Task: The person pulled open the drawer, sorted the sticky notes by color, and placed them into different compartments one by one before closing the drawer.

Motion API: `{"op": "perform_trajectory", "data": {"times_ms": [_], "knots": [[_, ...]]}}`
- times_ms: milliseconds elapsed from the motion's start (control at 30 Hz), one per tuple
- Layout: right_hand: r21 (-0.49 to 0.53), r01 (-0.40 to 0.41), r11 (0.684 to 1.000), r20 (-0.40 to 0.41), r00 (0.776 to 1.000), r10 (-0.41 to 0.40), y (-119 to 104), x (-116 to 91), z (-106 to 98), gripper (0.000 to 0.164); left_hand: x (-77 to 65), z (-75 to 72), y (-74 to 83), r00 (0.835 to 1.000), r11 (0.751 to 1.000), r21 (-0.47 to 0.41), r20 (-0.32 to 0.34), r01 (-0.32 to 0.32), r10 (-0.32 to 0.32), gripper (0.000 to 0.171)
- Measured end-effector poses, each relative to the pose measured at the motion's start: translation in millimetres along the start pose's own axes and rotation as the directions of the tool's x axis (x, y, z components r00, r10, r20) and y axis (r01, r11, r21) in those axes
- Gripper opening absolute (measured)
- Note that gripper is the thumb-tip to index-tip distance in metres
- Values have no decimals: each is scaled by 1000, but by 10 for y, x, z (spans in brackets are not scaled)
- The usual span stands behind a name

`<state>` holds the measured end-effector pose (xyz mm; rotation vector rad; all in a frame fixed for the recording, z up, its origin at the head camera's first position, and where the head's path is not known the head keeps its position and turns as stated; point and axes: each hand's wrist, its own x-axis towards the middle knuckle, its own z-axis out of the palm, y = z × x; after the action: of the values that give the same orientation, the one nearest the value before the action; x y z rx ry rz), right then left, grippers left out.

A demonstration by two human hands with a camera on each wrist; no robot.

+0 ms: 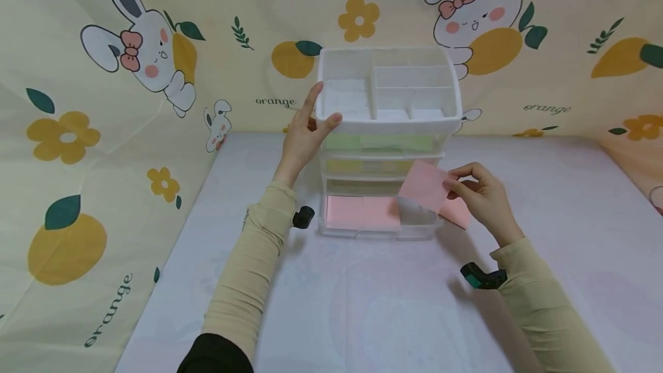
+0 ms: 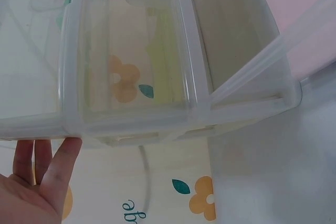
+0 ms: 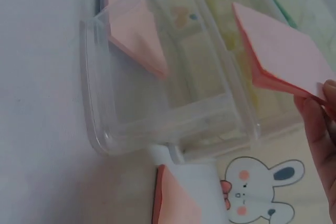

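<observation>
A white desktop organizer [image 1: 389, 126] with a divided top tray and clear drawers stands at the back of the table. My left hand [image 1: 302, 141] rests on its left side, thumb at the tray's front corner; the left wrist view shows the fingers [image 2: 55, 171] extended against the frame. The bottom drawer [image 1: 336, 235] is pulled out, with pink sticky note pads [image 1: 362, 212] side by side in its left and middle part. My right hand [image 1: 484, 197] pinches another pink sticky note pad [image 3: 286, 51] by its edge, raised at the drawer's right end.
Another pink pad [image 1: 454, 212] lies on the table right of the organizer, partly behind the held one. Green contents [image 1: 383, 142] and yellow contents [image 1: 362, 166] show through the upper drawers. A patterned cloth [image 1: 207, 45] hangs behind.
</observation>
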<state>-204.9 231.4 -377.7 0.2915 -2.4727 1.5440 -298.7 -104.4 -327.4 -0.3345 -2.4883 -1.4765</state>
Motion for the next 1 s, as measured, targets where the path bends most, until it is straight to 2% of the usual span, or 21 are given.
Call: {"op": "perform_trajectory", "data": {"times_ms": [133,267,400,533,633,867,1000], "knots": [[-91,-40,995,63,997,46,34,83,57,21,6,-1,-6,1000,1000,5,6,-3,3,69],[-172,-47,984,117,991,68,67,141,122,20,2,-2,-11,1000,1000,0,4,-11,11,69],[-235,-4,972,164,986,43,88,167,174,14,-6,-7,-13,1000,1000,-10,0,-13,13,70],[-335,58,940,195,981,9,86,172,206,9,-4,-6,-18,1000,1000,-9,-1,-20,20,70],[-391,93,916,240,971,4,71,181,225,11,-6,-7,-20,1000,1000,-4,-3,-25,25,70],[-432,169,886,355,935,-5,47,212,246,16,-15,-20,-21,1000,1000,-17,-2,-22,22,70],[-455,191,870,388,921,1,50,223,259,16,-7,-12,-34,999,999,-32,-2,-33,33,71]]}}
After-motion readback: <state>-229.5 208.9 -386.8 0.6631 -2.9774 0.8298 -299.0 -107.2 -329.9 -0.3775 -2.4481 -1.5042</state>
